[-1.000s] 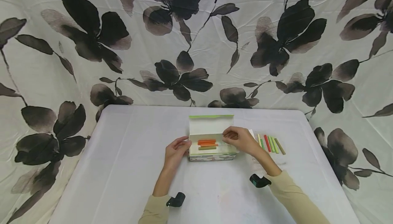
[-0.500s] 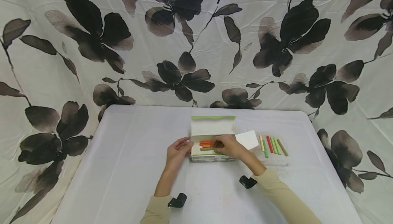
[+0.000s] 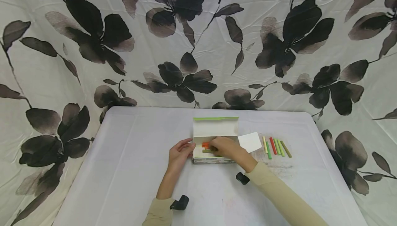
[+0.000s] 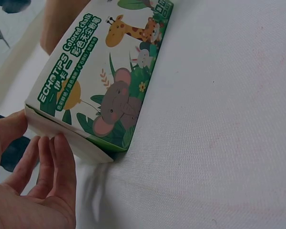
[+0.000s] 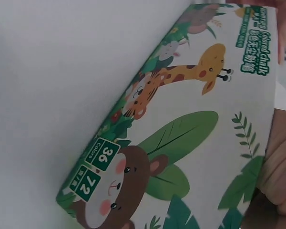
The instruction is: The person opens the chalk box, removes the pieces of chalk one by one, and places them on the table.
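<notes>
A chalk box point(image 3: 214, 161), printed "Colored chalk", stands on the table with its lid point(image 3: 215, 127) raised. My left hand point(image 3: 180, 153) is at its left end. In the left wrist view, the fairly straight fingers point(image 4: 63, 164) touch the end flap and the thumb lies at the upper corner. Inside the box, orange chalk sticks point(image 3: 205, 144) and an olive chalk stick point(image 3: 207, 151) show at the left. My right hand point(image 3: 228, 147) reaches in over their right ends with bent fingers. Its fingertips are hidden, and I cannot tell if they pinch a stick.
Right of the box lies a row of loose chalk sticks: pale yellow point(image 3: 264, 144), green point(image 3: 268, 151), red point(image 3: 273, 146), light green and olive point(image 3: 286, 149). A white side flap point(image 3: 250, 142) sticks out toward them. Chalk smudges mark the white cloth point(image 3: 280, 171). A floral curtain point(image 3: 223, 47) hangs behind.
My right hand has moved left from the box's right end, down over the chalk sticks inside. The right side flap now shows folded outward. The left hand stays at the box's left end.
</notes>
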Available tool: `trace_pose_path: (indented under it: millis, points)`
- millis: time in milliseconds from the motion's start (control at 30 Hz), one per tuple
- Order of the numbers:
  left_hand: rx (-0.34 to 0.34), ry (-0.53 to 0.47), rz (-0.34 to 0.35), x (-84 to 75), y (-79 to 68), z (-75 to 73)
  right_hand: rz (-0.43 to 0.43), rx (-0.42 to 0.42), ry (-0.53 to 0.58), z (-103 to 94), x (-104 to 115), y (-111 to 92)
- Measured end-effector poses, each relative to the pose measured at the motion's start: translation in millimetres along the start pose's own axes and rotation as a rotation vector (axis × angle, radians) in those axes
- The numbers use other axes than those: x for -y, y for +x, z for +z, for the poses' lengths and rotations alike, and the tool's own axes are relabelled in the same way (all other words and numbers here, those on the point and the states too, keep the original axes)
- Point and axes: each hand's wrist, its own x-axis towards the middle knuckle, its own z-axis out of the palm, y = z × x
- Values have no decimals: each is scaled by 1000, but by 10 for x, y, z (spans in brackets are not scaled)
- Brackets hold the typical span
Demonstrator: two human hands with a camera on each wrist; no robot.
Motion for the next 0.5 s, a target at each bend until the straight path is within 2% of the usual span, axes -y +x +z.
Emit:
trace_pose_path:
  millis: [100,233,333,500]
  points:
    - [-2,4,0,1,-6,4,-16,13,-63,15,7,50]
    - [2,2,-2,-5,-14,11,-31,25,-52,1,8,45]
    - [7,3,-2,-18,-23,14,-60,13,3,-33,-7,0]
    - [8,4,1,-38,-25,4,-108,-41,164,-108,-92,-124]
